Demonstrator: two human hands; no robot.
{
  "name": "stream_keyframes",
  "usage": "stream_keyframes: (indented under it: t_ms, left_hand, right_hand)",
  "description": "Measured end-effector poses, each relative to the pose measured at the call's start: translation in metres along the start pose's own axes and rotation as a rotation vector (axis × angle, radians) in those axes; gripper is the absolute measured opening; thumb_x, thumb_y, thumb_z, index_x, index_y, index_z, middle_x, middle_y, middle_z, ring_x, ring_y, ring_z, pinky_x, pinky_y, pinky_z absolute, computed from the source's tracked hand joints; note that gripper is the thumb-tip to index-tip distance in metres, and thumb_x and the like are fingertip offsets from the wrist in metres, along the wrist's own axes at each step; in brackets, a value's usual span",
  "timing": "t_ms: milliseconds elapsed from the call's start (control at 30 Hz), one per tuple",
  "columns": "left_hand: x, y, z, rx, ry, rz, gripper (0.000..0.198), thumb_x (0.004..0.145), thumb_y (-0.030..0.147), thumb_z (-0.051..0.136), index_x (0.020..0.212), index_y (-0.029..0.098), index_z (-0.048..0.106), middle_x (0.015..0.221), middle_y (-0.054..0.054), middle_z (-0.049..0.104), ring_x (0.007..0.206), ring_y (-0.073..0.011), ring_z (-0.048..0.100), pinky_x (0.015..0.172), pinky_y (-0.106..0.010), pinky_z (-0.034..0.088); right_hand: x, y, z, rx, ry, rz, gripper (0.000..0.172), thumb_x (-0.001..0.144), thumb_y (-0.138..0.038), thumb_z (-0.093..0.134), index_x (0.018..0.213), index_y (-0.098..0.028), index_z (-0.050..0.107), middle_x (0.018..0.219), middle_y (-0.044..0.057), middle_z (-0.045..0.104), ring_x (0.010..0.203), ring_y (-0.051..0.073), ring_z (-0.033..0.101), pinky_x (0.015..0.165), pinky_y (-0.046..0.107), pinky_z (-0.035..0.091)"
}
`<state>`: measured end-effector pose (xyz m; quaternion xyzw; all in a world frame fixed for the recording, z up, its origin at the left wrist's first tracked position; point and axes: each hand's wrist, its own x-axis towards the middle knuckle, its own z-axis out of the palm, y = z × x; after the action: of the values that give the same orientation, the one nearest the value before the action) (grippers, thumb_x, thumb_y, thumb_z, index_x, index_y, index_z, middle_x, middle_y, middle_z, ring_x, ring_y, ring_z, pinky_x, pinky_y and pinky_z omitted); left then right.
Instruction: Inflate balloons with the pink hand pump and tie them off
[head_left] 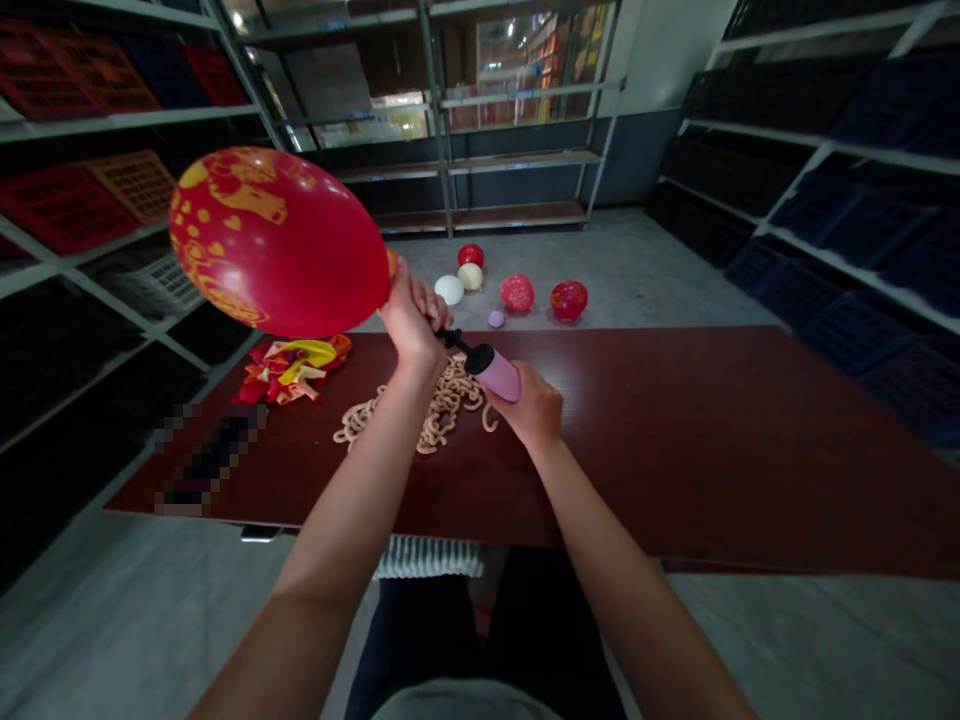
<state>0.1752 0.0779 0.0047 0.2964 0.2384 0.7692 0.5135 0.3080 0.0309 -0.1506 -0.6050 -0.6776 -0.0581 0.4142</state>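
Pinching the neck of the balloon [277, 240] over the pump's black nozzle, your left hand [411, 322] has its grip pressed tight. Your right hand [529, 408] has its grip wrapped around the pink pump [495, 372]. The balloon is red, inflated, printed with yellow figures and dots, held above the tabletop [675, 440] to your left; no writing is readable. Beneath the hands lie tan bands [442, 405] and a pile of flat balloons [292, 368]. More inflated balloons sit on the floor [637, 270].

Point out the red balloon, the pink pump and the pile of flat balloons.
red balloon [277, 240], head view, middle of its skin.
pink pump [499, 375], head view, barrel.
pile of flat balloons [294, 368], head view, centre.
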Motion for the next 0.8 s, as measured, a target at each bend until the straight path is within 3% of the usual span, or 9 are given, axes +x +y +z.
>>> stream_keyframes:
  t_ms: [100,167,367,600,800]
  left_hand:
    - [-0.012,-0.033,0.009,0.027,-0.044,-0.027,0.059,0.101,0.048,0.047,0.053,0.021,0.025,0.043,0.007,0.021,0.032,-0.0063,0.018,0.033,-0.023,0.018]
    - [-0.017,-0.045,0.015,0.038,-0.067,-0.015,0.061,0.098,0.052,0.051,0.051,0.021,0.026,0.041,0.007,0.023,0.032,-0.0062,0.019,0.033,-0.023,0.018]
    - [-0.019,-0.044,0.016,0.040,-0.127,0.029,0.061,0.098,0.045,0.056,0.049,0.020,0.029,0.038,0.006,0.027,0.030,-0.0067,0.023,0.033,-0.025,0.019]
    - [-0.026,-0.036,-0.024,-0.047,0.049,0.024,0.062,0.099,0.049,0.051,0.049,0.020,0.029,0.038,0.006,0.027,0.031,-0.0072,0.021,0.036,-0.026,0.019]
    - [-0.035,-0.010,-0.065,-0.109,0.187,0.005,0.062,0.100,0.046,0.049,0.051,0.020,0.024,0.040,0.006,0.021,0.033,-0.0075,0.018,0.037,-0.026,0.017]
  right_hand:
    - [0.001,0.002,0.001,0.025,0.040,0.063,0.046,0.086,-0.058,0.062,0.110,-0.019,0.063,0.092,0.007,0.073,0.082,0.023,0.069,0.069,0.029,0.044]
    - [0.001,0.002,0.001,0.042,0.073,0.098,0.045,0.086,-0.059,0.061,0.109,-0.020,0.063,0.091,0.007,0.073,0.082,0.024,0.069,0.068,0.030,0.045]
    - [0.003,0.003,0.002,0.065,0.065,0.102,0.045,0.084,-0.056,0.065,0.110,-0.019,0.063,0.093,0.008,0.074,0.084,0.025,0.070,0.070,0.032,0.048]
    - [0.001,0.007,0.004,-0.005,-0.011,-0.065,0.039,0.080,-0.044,0.073,0.113,-0.023,0.063,0.102,0.007,0.073,0.089,0.026,0.068,0.076,0.035,0.048]
    - [-0.001,-0.002,0.001,-0.067,-0.163,-0.244,0.038,0.081,-0.041,0.073,0.113,-0.023,0.064,0.099,0.007,0.073,0.089,0.025,0.067,0.077,0.035,0.048]
